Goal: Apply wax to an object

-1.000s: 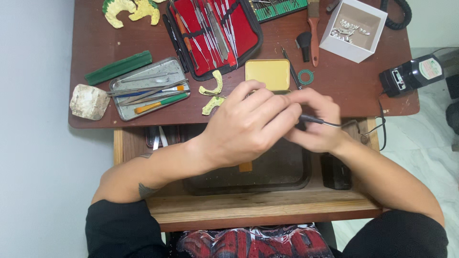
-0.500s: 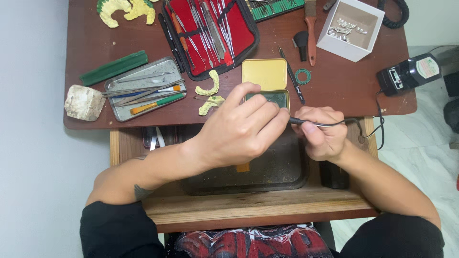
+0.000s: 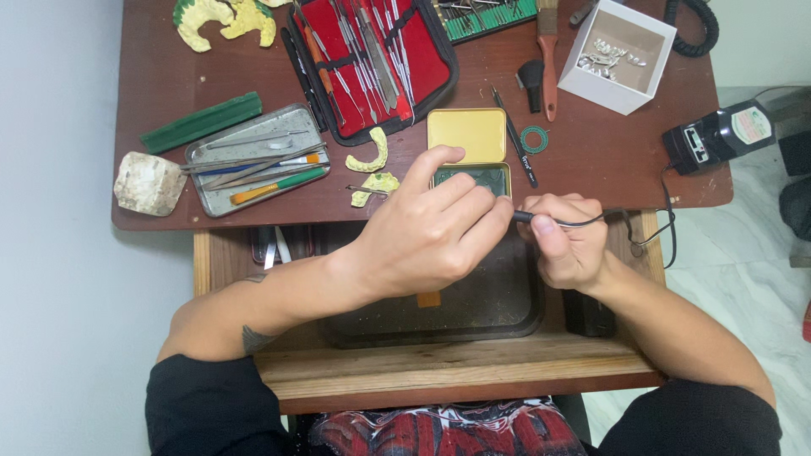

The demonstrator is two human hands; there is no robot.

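Since the earlier frames both hands are sitting lower and nearer the body, so the small yellow tin [image 3: 467,135] that the left hand was partly covering is now showing its open lid and, below it, a dark green filling. The left hand [image 3: 427,232] is curling over the front edge of the desk [image 3: 591,160], its fingers [image 3: 473,203] bent and pressed together next to the tip of a thin black corded tool [image 3: 557,221]; whether they are pinching anything small is hidden, so I cannot tell. The right hand [image 3: 570,241] is clenching around that tool, thumb on top, holding it level and pointing it left toward the left fingertips, just below the tin. The tool's cord [image 3: 655,236] is looping off to the right. Under both hands a dark tray [image 3: 507,312] is lying in the pulled-out wooden drawer [image 3: 456,367]. On the desk, a red instrument case [image 3: 376,59] is lying open behind the tin, a grey metal tray [image 3: 253,160] of tools is sitting to the left, two yellow dental casts [image 3: 372,165] are resting between them, and a white box [image 3: 621,55] is standing far right.
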